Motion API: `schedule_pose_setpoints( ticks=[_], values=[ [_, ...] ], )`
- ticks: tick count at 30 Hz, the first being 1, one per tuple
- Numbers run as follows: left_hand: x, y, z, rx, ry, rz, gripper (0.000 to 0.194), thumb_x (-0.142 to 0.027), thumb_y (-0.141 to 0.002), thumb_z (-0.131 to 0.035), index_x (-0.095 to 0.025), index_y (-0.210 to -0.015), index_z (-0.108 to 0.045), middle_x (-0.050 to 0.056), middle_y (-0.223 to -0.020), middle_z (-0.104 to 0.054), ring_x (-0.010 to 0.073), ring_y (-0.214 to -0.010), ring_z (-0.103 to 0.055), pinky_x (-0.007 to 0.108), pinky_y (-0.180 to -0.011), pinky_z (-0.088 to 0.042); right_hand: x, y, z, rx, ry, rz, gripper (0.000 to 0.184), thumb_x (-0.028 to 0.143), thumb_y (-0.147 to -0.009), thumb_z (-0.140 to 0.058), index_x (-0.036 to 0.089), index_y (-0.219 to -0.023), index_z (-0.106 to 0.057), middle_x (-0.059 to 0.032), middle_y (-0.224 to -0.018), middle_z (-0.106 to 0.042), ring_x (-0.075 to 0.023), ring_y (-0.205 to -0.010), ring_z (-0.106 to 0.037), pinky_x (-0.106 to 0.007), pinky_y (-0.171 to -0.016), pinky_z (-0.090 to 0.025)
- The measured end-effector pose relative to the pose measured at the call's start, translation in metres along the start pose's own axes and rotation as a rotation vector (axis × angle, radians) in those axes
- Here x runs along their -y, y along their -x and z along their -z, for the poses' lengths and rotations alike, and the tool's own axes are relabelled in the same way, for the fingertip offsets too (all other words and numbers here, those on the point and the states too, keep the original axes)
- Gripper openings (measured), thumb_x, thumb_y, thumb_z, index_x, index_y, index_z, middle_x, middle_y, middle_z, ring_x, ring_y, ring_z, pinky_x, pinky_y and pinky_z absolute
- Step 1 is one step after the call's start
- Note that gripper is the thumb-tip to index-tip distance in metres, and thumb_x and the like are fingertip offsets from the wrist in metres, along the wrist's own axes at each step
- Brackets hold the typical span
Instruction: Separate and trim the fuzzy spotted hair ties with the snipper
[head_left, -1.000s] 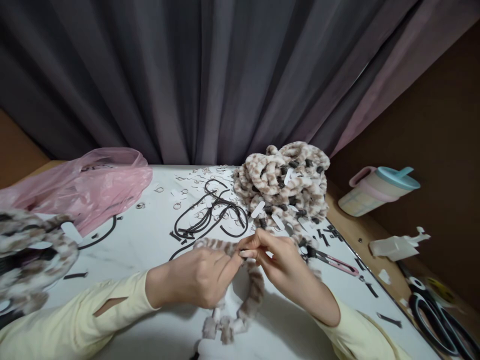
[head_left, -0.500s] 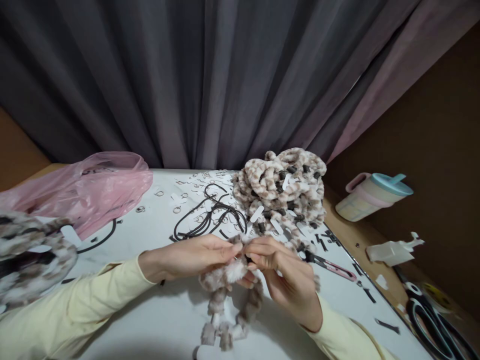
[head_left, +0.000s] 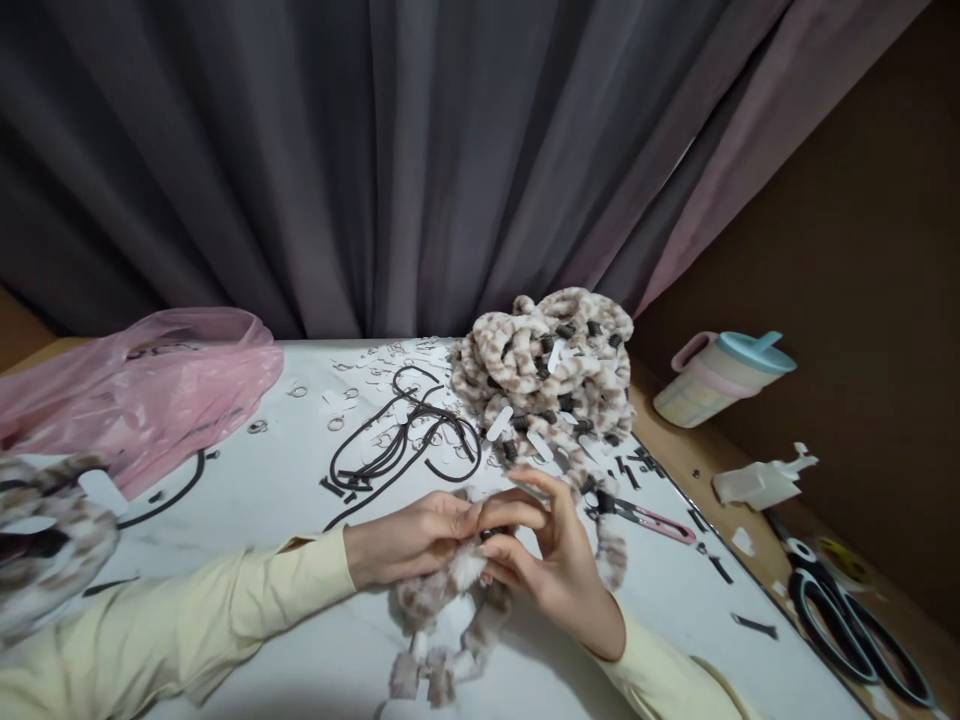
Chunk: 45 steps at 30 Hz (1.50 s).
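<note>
A fluffy brown-and-white plush strap (head_left: 420, 600) is between my hands, its lower part looping down to the white table. My left hand (head_left: 416, 538) is closed on the strap's upper part, thumb on top. Close against it, my right hand (head_left: 555, 565) pinches a small dark piece (head_left: 493, 534) at the strap with thumb and index finger, its other fingers partly raised. The fingers hide most of that dark piece. Behind my hands lies a bundle of black cords (head_left: 405, 440).
Several matching plush straps with dark wraps are piled (head_left: 551, 375) at the back. Metal rings (head_left: 335, 423) lie scattered nearby. A pink plastic bag (head_left: 202, 380) sits left; pink-handled snips (head_left: 656, 522), a lidded cup (head_left: 709, 385), a white bottle (head_left: 761, 482) and scissors (head_left: 844, 625) are right.
My right hand's fingers have lifted and spread somewhat while thumb and index still pinch. The view has shifted so the table things sit further left. My left hand keeps its hold on the strap.
</note>
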<state>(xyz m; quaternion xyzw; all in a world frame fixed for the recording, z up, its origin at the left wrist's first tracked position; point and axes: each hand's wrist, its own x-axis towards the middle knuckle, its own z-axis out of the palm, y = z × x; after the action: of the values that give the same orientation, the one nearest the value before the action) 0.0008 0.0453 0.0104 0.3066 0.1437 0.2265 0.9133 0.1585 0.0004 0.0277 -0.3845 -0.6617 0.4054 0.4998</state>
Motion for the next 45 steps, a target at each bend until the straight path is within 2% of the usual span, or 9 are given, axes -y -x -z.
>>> schedule_pose_setpoints(
  ticks=[3, 10, 15, 18, 26, 30, 38, 42, 45],
  values=[
    [0.007, -0.002, 0.008, -0.051, 0.016, -0.002, 0.034, -0.039, -0.067, -0.077, -0.008, -0.079, -0.07, 0.006, -0.071, -0.067, 0.0143, -0.071, -0.065, 0.022, -0.071, -0.049, -0.008, 0.0, 0.0, 0.014, -0.079, -0.075, 0.057, 0.02, -0.083, -0.059, 0.024, -0.128, -0.025, -0.0032, -0.08, -0.067, -0.0167, -0.077, -0.062, -0.019, -0.046, -0.053],
    [0.011, -0.003, 0.01, -0.114, -0.011, 0.035, 0.026, -0.03, -0.077, -0.069, -0.007, -0.087, -0.067, 0.009, -0.081, -0.066, 0.0166, -0.078, -0.064, 0.028, -0.078, -0.049, -0.019, -0.008, 0.003, -0.007, 0.002, -0.003, 0.076, 0.018, -0.077, -0.067, 0.029, -0.136, -0.019, -0.0095, -0.112, -0.049, -0.013, -0.077, -0.062, -0.028, -0.066, -0.056],
    [0.007, -0.004, 0.009, -0.2, 0.035, 0.035, 0.015, -0.022, -0.077, -0.069, -0.008, -0.083, -0.065, 0.003, -0.069, -0.059, 0.0114, -0.067, -0.059, 0.024, -0.07, -0.048, -0.02, -0.01, 0.008, 0.061, 0.245, 0.079, 0.071, 0.016, -0.082, -0.06, 0.026, -0.139, -0.019, -0.0088, -0.101, -0.058, -0.0214, -0.095, -0.06, -0.036, -0.078, -0.053],
    [0.005, -0.003, 0.01, -0.193, 0.009, 0.038, 0.015, -0.019, -0.077, -0.068, -0.007, -0.086, -0.065, 0.004, -0.072, -0.06, 0.0114, -0.069, -0.059, 0.024, -0.072, -0.048, -0.019, -0.01, 0.011, 0.117, 0.352, 0.047, 0.073, 0.014, -0.084, -0.057, 0.024, -0.142, -0.014, -0.0086, -0.097, -0.062, -0.0233, -0.095, -0.06, -0.038, -0.076, -0.054],
    [0.004, -0.001, 0.009, -0.185, -0.024, 0.044, 0.018, -0.023, -0.077, -0.069, -0.008, -0.085, -0.063, 0.005, -0.075, -0.063, 0.0132, -0.073, -0.062, 0.026, -0.074, -0.049, -0.018, -0.013, 0.011, 0.226, 0.009, -0.161, 0.069, 0.013, -0.083, -0.056, 0.029, -0.138, -0.018, -0.0018, -0.093, -0.055, -0.0096, -0.062, -0.058, -0.02, -0.051, -0.055],
    [0.004, -0.002, 0.009, -0.163, 0.016, 0.014, 0.024, -0.034, -0.083, -0.061, -0.01, -0.085, -0.063, 0.007, -0.073, -0.066, 0.0159, -0.069, -0.064, 0.03, -0.075, -0.049, -0.018, -0.015, 0.011, 0.229, -0.121, -0.253, 0.069, 0.018, -0.08, -0.061, 0.027, -0.136, -0.021, -0.0017, -0.093, -0.055, -0.0109, -0.062, -0.056, -0.022, -0.049, -0.055],
    [0.001, -0.003, 0.012, -0.17, 0.065, 0.115, 0.035, -0.047, -0.085, -0.048, -0.014, -0.08, -0.057, 0.009, -0.069, -0.067, 0.0208, -0.068, -0.065, 0.03, -0.068, -0.047, -0.014, -0.017, 0.012, 0.211, -0.106, -0.347, 0.067, 0.016, -0.073, -0.067, 0.028, -0.128, -0.031, 0.0011, -0.085, -0.055, -0.013, -0.067, -0.054, -0.023, -0.051, -0.053],
    [0.004, -0.002, 0.011, -0.224, -0.167, 0.075, 0.037, -0.051, -0.083, -0.052, -0.015, -0.081, -0.057, 0.006, -0.067, -0.066, 0.0172, -0.063, -0.062, 0.025, -0.059, -0.044, -0.017, -0.016, 0.014, 0.241, -0.043, -0.312, 0.064, 0.017, -0.075, -0.066, 0.027, -0.128, -0.031, 0.0003, -0.086, -0.056, -0.0149, -0.071, -0.057, -0.023, -0.051, -0.051],
    [0.004, -0.001, 0.009, -0.26, -0.463, 0.073, 0.035, -0.048, -0.078, -0.062, -0.013, -0.075, -0.057, 0.004, -0.066, -0.065, 0.0146, -0.059, -0.061, 0.022, -0.054, -0.04, -0.019, -0.016, 0.018, 0.285, 0.067, -0.219, 0.064, 0.015, -0.076, -0.066, 0.025, -0.129, -0.03, 0.0005, -0.085, -0.059, -0.0162, -0.08, -0.06, -0.031, -0.075, -0.05]
  ],
)
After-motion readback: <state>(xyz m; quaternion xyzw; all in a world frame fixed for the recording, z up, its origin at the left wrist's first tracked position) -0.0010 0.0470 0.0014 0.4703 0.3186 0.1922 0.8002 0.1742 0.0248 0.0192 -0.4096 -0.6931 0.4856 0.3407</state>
